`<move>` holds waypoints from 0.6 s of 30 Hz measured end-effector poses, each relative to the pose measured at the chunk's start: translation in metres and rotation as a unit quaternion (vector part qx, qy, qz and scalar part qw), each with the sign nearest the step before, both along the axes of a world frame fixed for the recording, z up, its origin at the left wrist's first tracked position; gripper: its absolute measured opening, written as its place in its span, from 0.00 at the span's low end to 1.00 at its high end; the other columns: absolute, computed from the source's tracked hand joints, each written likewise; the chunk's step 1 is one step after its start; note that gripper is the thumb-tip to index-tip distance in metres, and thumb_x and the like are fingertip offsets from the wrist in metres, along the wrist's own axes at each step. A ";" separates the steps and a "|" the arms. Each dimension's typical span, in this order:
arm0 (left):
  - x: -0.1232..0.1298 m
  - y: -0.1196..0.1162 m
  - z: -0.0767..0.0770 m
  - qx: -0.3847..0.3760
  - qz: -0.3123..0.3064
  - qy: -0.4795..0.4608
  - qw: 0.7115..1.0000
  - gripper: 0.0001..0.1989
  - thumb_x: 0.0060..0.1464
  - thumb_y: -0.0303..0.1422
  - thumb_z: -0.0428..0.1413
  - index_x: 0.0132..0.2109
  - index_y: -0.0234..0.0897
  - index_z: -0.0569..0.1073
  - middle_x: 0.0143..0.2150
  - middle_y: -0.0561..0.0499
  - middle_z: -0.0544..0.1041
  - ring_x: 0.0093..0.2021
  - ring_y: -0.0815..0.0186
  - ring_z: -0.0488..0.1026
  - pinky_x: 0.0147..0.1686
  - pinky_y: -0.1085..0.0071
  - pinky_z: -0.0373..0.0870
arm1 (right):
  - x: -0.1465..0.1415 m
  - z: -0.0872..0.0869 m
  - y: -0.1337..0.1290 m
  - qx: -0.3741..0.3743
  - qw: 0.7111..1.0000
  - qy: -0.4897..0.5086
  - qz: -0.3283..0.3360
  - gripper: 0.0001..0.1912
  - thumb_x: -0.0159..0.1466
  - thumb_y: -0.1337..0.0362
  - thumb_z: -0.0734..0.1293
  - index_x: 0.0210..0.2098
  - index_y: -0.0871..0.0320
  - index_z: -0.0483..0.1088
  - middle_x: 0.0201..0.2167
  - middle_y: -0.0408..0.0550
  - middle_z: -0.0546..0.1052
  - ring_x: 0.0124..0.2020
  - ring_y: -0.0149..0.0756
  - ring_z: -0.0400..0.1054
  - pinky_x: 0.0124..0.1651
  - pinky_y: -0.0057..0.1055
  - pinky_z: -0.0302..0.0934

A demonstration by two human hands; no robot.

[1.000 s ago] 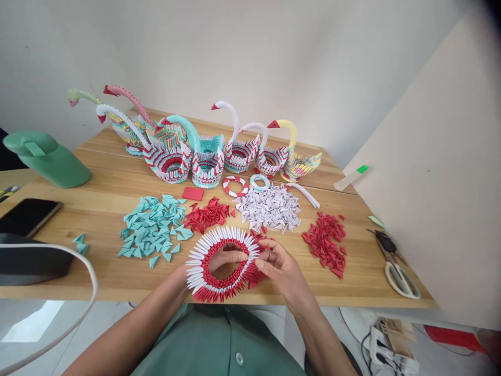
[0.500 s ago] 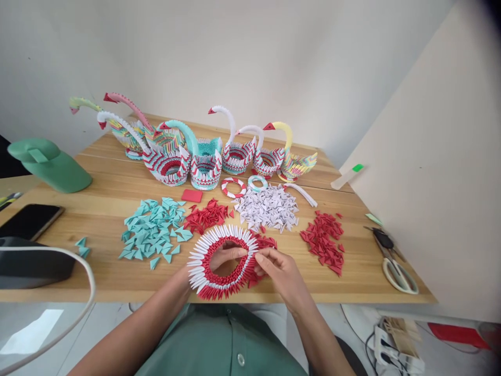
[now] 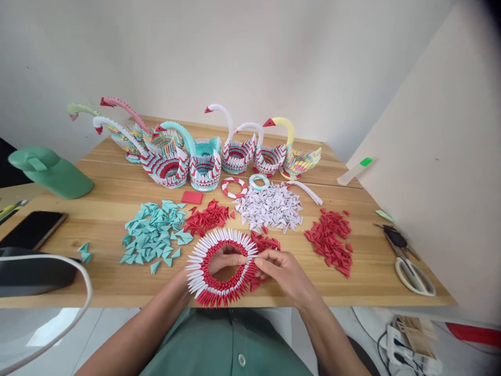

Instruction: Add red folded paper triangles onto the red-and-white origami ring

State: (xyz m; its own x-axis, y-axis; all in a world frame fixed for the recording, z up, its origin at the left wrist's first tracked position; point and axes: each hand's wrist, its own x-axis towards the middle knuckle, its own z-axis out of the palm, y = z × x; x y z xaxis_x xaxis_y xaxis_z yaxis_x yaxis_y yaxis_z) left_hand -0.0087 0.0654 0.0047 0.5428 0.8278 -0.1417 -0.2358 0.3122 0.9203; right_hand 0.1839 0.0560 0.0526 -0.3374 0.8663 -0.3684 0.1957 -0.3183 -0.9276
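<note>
A round ring of folded paper pieces (image 3: 201, 269), red inside with white and red spikes around its rim, is held up over the table's front edge. My left hand (image 3: 227, 261) reaches behind it, with the thumb through the central opening, and grips its right part. At the ring's right rim, the thumb and fingers of my right hand (image 3: 279, 269) are pinched on the outer spikes; any single piece between them is too small to make out. Red paper pieces (image 3: 266, 243) lie partly hidden behind the ring and my right hand.
Teal (image 3: 151, 235), white (image 3: 270, 206) and red (image 3: 331, 240) paper piles surround the hands. Several paper swans (image 3: 205, 164) stand behind two small rings (image 3: 234, 187). Scissors (image 3: 415, 277) lie right; a green bottle (image 3: 55, 172), phone (image 3: 33, 230) and white cable (image 3: 88, 284) are left.
The view has shifted slightly. The ring is tilted a little differently, and both hands keep nearly the same hold at its right side.
</note>
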 end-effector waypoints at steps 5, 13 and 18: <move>0.001 0.000 -0.005 -0.045 0.047 -0.006 0.998 0.17 0.42 0.43 0.66 0.33 0.33 0.78 0.30 0.48 0.78 0.38 0.59 0.74 0.42 0.65 0.66 | 0.005 0.011 -0.001 0.110 0.991 -0.078 0.022 0.13 0.63 0.55 0.66 0.33 0.58 0.76 0.29 0.46 0.79 0.31 0.36 0.73 0.35 0.28 0.66; 0.001 -0.003 -0.004 -0.136 0.060 -0.099 0.984 0.15 0.32 0.39 0.71 0.25 0.33 0.78 0.23 0.52 0.76 0.27 0.68 0.71 0.34 0.71 0.64 | 0.022 0.013 -0.014 0.440 0.887 -0.136 -0.017 0.06 0.63 0.67 0.66 0.36 0.54 0.77 0.31 0.46 0.81 0.32 0.35 0.74 0.38 0.30 0.67; 0.001 -0.005 0.004 -0.112 0.025 -0.108 0.987 0.13 0.36 0.37 0.70 0.27 0.33 0.78 0.24 0.52 0.77 0.28 0.68 0.71 0.35 0.71 0.64 | 0.016 0.012 -0.012 0.472 0.871 -0.132 0.038 0.08 0.65 0.67 0.65 0.37 0.52 0.77 0.31 0.47 0.81 0.32 0.37 0.75 0.37 0.33 0.68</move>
State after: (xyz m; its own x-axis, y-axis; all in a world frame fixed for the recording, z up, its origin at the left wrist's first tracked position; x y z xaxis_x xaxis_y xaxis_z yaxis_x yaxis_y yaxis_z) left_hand -0.0080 0.0603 0.0084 0.5395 0.8152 -0.2108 -0.4388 0.4859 0.7559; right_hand 0.2000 0.0439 0.0645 -0.4192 0.8033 0.4230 0.4286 0.5859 -0.6878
